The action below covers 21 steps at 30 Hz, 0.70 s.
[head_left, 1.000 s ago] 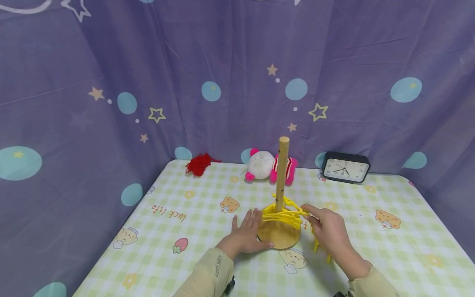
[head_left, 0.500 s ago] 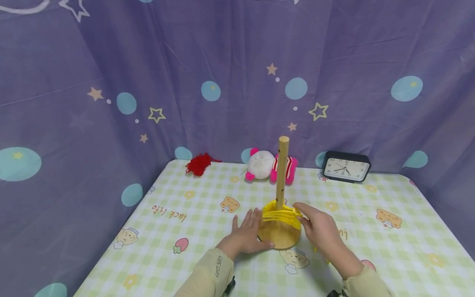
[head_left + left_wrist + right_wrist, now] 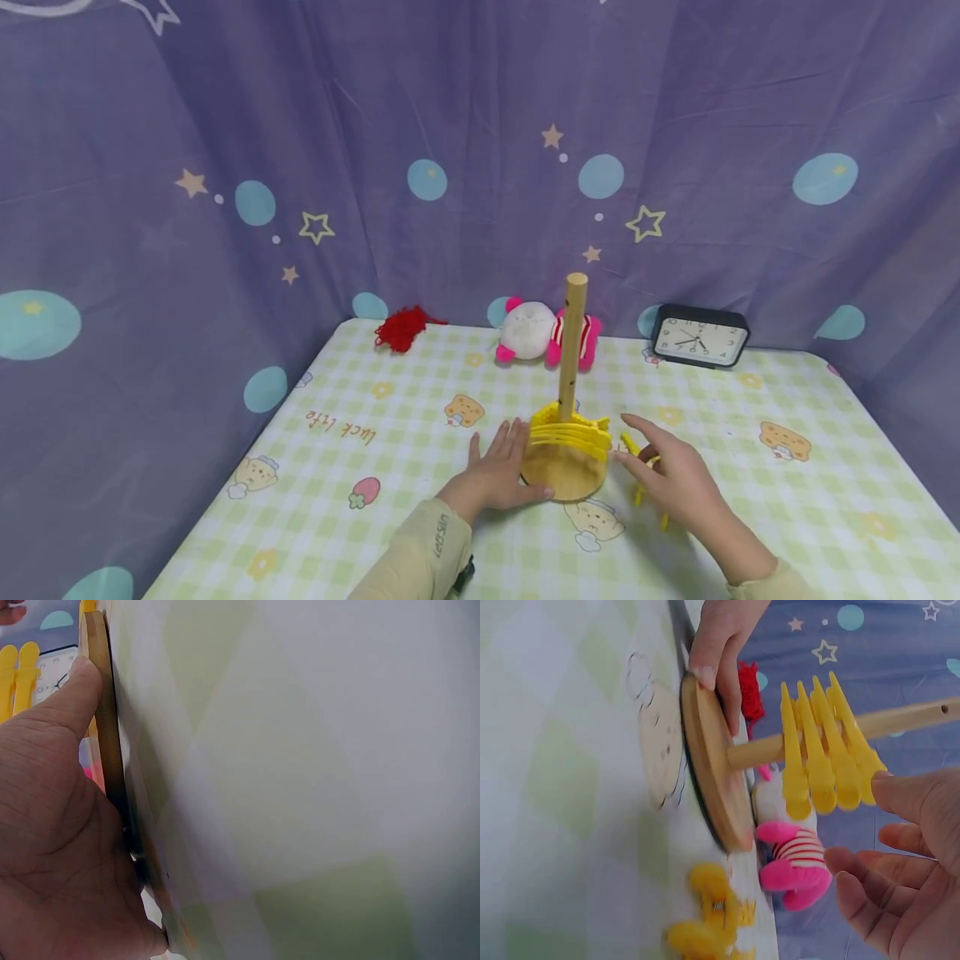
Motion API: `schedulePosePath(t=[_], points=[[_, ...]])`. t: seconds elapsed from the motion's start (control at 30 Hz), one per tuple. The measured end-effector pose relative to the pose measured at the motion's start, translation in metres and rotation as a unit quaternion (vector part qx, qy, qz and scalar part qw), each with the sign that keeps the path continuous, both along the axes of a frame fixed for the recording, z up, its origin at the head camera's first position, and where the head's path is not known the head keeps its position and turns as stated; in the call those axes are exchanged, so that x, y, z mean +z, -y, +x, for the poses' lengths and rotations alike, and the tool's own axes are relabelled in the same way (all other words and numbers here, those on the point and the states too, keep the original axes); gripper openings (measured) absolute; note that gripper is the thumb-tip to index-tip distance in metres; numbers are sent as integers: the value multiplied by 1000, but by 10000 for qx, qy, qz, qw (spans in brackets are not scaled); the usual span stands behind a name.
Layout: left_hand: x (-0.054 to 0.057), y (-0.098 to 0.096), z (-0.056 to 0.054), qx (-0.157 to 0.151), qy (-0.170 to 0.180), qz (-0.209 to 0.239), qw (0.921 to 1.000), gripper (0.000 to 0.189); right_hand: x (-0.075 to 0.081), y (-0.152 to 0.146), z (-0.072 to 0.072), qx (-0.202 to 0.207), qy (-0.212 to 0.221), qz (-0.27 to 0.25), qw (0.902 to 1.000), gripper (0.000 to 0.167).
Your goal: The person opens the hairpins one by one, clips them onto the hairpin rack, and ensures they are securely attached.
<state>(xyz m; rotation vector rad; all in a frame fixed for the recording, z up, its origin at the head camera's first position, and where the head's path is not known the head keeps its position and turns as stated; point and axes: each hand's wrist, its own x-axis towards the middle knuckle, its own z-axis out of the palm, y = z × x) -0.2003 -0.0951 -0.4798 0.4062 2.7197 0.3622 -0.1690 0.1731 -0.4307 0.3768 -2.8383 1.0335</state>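
Note:
A wooden post (image 3: 573,350) stands upright on a round wooden base (image 3: 562,479). Several slim yellow plastic pieces (image 3: 570,435), curved and pointed, sit round the lower part of the post, above the base. My left hand (image 3: 495,479) lies against the base's left side with straight fingers, its thumb on the front rim. To the right is my right hand (image 3: 671,475), thumb and forefinger spread apart, holding nothing. Its fingertips are close to the yellow pieces' ends; in the right wrist view, whether one touches cannot be told. Loose yellow pieces (image 3: 716,915) lie on the table under this hand.
Behind the post lies a pink and white plush toy (image 3: 528,332). A black-framed clock (image 3: 699,337) stands at the back right, and a red tangle of yarn (image 3: 402,328) lies at the back left. A checked cloth (image 3: 315,517) covers the table; a purple curtain (image 3: 480,125) hangs behind.
My right hand pressed a yellow piece in round the post, then let go and moved slightly right with fingers spread. The left hand has stayed on the base.

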Motion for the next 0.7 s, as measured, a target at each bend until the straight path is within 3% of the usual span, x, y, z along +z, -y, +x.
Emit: schedulePosePath(t=[0.33, 0.57, 0.7], points=[[-10, 1, -4, 32, -29, 144, 9999, 110, -7, -26, 6, -433, 572, 96, 9974, 50], [-7, 1, -3, 59, -54, 122, 9999, 109, -15, -42, 11, -532, 392, 286, 9974, 42], [-3, 0, -1, 57, -44, 126, 9999, 109, -19, -52, 12, -600, 588, 429, 9955, 39]])
